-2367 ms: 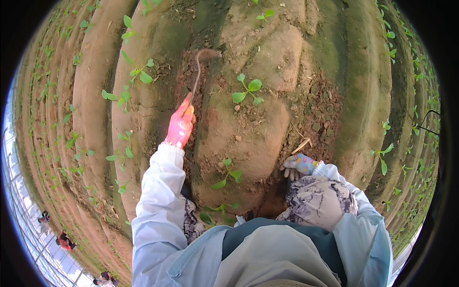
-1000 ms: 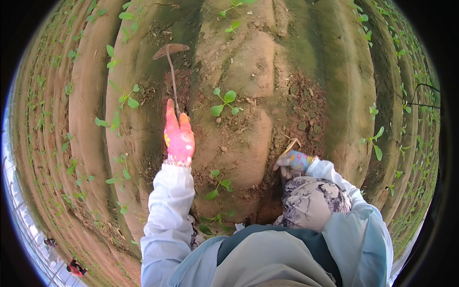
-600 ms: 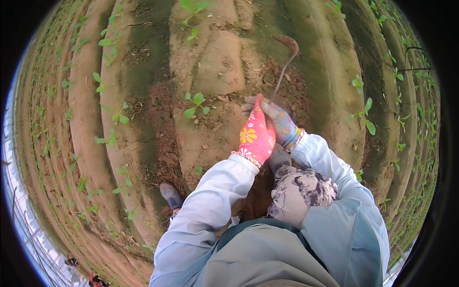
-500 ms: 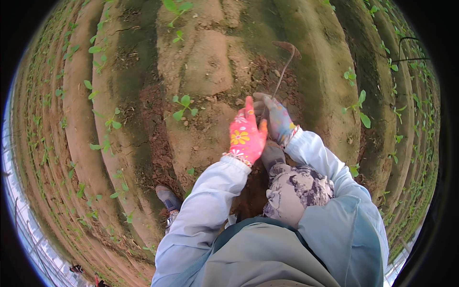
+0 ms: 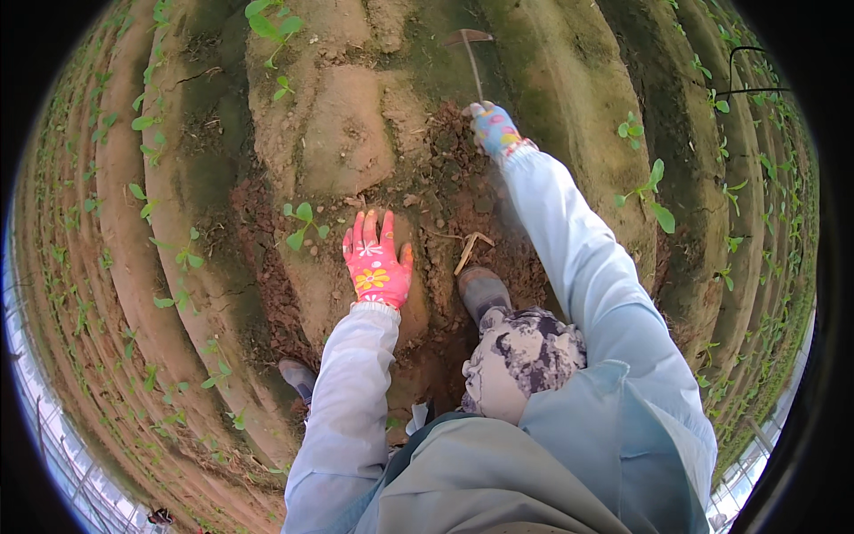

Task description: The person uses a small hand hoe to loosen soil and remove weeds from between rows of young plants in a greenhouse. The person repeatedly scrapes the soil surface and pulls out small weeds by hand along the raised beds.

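My left hand, in a pink glove with flower prints, lies palm down on or just above the soil. Its fingers are stretched out, and nothing is in them. Close by its fingertips grows a small green seedling. In a blue patterned glove, my right hand reaches farther forward, wrapped round a hand hoe. The hoe's thin metal neck points away from me, and its blade is at the far end, over the soil bed. My fingers hide the grip.
My boot stands in a furrow of dark crumbled soil. A dry, bent stalk lies by its toe. Long raised beds with rows of seedlings run on both sides, including larger plants on the right. A dark thin hoop stands at the far right.
My hands have parted. The right one has moved forward with the hoe; the left has moved leftward and spread flat near the seedling. The dry stalk by the boot has come into sight.
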Demonstrator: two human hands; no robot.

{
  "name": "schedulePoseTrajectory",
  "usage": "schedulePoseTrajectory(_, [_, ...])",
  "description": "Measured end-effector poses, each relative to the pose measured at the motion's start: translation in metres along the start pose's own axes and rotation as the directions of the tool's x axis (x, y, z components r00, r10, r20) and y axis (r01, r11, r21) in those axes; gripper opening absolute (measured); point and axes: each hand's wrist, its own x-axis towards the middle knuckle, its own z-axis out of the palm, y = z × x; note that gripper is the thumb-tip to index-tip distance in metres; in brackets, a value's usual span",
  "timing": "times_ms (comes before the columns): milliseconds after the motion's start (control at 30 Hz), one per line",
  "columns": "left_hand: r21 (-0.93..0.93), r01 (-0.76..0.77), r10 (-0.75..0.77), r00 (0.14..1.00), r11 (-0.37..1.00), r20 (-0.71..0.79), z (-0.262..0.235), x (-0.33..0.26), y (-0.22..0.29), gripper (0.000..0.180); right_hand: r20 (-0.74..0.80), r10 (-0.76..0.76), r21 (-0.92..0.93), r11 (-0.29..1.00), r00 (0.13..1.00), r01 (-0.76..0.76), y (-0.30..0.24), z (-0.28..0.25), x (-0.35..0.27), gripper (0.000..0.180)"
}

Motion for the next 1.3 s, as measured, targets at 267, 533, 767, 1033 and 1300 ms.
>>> schedulePoseTrajectory(267, [-0.011,-0.001,0.001,1.0,1.0,-0.005,-0.005,0.0,0.0,0.063,0.082,0.055,-0.251,0.967,0.995,-0.033,0.054,0.046,-0.004,0.029])
schedulePoseTrajectory(533, [-0.015,-0.012,0.012,0.999,1.0,-0.034,-0.005,0.0,0.001,0.059,0.058,0.188,-0.526,0.84,0.98,-0.13,0.134,0.002,-0.161,0.034])
schedulePoseTrajectory(767, [-0.028,0.026,-0.025,1.0,0.999,0.004,-0.003,0.0,0.001,0.059,-0.051,-0.052,-0.234,0.972,0.997,0.038,0.092,-0.014,-0.087,0.034])
schedulePoseTrajectory(1033, [-0.053,0.006,-0.007,1.0,0.999,-0.02,-0.005,-0.001,-0.001,0.059,0.573,-0.104,-0.808,-0.239,0.813,0.539,0.049,0.036,0.053,0.029])
schedulePoseTrajectory(1300, [-0.049,-0.001,0.0,1.0,0.999,-0.023,-0.005,0.0,0.0,0.059,0.046,-0.038,-0.678,0.733,0.998,0.059,0.133,-0.011,-0.119,0.038])
